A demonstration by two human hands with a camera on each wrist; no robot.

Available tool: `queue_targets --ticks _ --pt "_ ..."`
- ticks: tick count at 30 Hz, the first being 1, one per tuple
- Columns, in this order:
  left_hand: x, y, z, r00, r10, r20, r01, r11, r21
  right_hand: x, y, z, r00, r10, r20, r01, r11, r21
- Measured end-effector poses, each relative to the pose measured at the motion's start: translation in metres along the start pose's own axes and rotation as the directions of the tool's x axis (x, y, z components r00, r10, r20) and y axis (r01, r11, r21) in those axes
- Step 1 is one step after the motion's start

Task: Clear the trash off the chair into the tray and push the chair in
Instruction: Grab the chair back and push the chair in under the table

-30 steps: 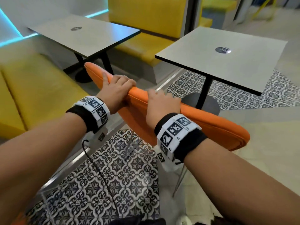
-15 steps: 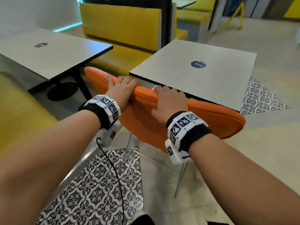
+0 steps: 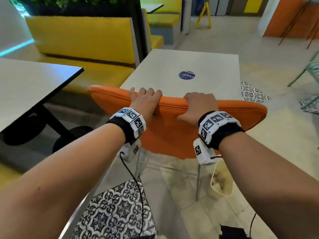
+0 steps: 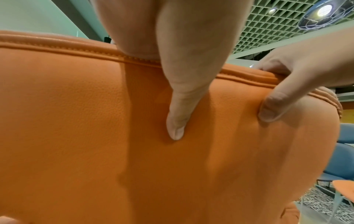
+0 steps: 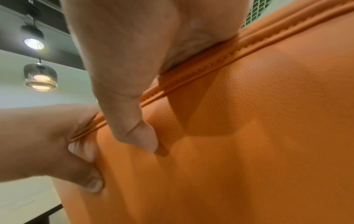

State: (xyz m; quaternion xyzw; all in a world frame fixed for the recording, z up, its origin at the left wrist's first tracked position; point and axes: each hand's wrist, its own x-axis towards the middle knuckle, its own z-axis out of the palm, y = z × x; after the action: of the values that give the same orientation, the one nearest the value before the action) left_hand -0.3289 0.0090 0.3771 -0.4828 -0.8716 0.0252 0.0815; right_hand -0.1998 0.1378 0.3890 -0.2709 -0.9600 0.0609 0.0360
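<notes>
The orange padded chair [image 3: 172, 133] stands with its back against the near edge of a light square table [image 3: 198, 66]. My left hand [image 3: 146, 102] grips the top of the chair back, fingers curled over the far side and thumb pressed on the near face [image 4: 176, 128]. My right hand [image 3: 198, 107] grips the same top edge a little to the right, its thumb on the orange leather [image 5: 145, 141]. The chair seat is hidden behind the back and under the table. No trash or tray shows in any view.
A second light table [image 3: 31, 87] on a black pedestal stands at left. Yellow booth benches [image 3: 82, 42] run behind both tables. A yellow floor sign [image 3: 204, 16] stands far back. Patterned tiles [image 3: 114, 213] lie by my feet. A teal wire chair [image 3: 309, 69] is at far right.
The chair has travelled forward with both hands on its back, from beside the table to right against its near edge. Both grips have stayed the same.
</notes>
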Motion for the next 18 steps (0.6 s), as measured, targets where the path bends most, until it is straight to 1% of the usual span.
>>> queue_targets --ticks 5,8,11,15,18 --pt "0.035 -0.004 0.002 1.000 0.014 0.005 -0.014 1.000 -0.006 0.028 0.014 0.002 0.998 -0.030 -0.051 0.029 1.000 -0.010" --pt "0.045 -0.008 0.004 0.999 0.035 0.010 -0.035 0.999 0.005 0.038 0.015 0.002 0.997 -0.058 -0.053 0.057 0.998 -0.020" --pt "0.044 -0.011 0.006 0.999 0.039 -0.003 -0.039 0.999 -0.003 0.037 0.016 0.003 0.992 -0.090 -0.083 0.088 0.996 -0.022" --pt "0.037 -0.010 0.006 0.999 0.038 0.018 -0.038 0.999 -0.001 0.031 0.014 0.003 0.993 -0.098 -0.067 0.098 0.995 -0.008" --pt "0.032 -0.011 0.008 1.000 0.028 -0.011 -0.028 0.999 -0.024 0.023 0.013 0.002 0.992 -0.105 -0.064 0.105 0.994 -0.012"
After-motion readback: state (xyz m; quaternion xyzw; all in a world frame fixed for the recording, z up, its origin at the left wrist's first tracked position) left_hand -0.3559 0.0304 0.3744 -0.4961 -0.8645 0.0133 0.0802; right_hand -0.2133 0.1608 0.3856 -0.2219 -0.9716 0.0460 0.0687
